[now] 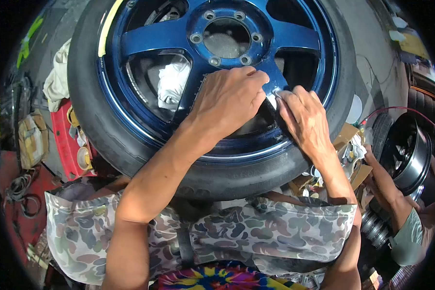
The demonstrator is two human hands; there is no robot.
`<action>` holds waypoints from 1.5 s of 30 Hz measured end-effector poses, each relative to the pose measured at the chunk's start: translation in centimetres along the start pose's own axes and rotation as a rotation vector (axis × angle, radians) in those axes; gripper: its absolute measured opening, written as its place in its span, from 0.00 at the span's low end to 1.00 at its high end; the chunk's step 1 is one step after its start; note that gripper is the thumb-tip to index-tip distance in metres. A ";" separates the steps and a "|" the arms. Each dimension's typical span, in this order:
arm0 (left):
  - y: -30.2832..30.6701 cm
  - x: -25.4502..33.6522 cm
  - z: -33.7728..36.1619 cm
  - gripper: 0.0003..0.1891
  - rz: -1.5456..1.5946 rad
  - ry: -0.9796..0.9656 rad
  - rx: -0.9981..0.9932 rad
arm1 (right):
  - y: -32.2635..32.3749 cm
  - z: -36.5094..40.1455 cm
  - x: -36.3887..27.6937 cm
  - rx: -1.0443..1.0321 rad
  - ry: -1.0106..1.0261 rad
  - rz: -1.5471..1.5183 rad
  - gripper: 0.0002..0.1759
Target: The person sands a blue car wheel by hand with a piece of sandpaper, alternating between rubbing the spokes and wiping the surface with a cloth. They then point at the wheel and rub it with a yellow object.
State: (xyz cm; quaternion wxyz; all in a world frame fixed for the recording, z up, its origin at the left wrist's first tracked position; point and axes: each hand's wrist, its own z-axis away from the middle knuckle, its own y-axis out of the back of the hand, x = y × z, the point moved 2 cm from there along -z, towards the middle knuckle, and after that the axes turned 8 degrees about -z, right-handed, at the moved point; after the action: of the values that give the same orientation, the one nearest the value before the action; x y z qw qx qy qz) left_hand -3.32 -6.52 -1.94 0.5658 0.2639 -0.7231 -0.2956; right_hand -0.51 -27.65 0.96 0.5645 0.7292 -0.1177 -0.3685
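While left hand (229,99) lies flat on the spoke (191,100), right hand (302,118) pinches white scrap (274,96) at its edge.

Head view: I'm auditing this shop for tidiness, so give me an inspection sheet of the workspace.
Surface: concrete floor, seen at upper right.
Job's things: blue wheel in its tyre; small white scrap on a spoke.
Clutter: white rag inside the wheel; tape rolls and cardboard beside it.
Hands: left hand and right hand on the spoke, fingertips at the scrap.
Cables: dark coil at left; red lead at right.
Surroundings: another person's arm by a black wheel.
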 end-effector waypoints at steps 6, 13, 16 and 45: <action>0.1 -0.1 0.0 0.10 -0.003 -0.002 0.016 | 0.2 0.4 -0.2 -0.010 -0.063 -0.055 0.09; 0.1 0.2 0.0 0.10 -0.011 0.006 -0.017 | 0.0 0.1 0.0 0.018 -0.031 -0.061 0.09; 0.1 -0.1 -0.1 0.10 -0.018 0.006 -0.009 | 0.2 -0.2 -0.1 -0.006 -0.028 -0.051 0.08; -0.1 0.3 -0.1 0.10 0.021 0.018 -0.049 | -0.4 0.6 -0.4 0.052 -0.040 0.019 0.14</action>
State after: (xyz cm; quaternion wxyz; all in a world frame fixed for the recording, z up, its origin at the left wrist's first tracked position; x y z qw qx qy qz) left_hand -3.31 -6.82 -1.75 0.5816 0.2449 -0.7133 -0.3050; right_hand -1.25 -27.70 0.75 0.5462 0.7351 -0.1456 -0.3743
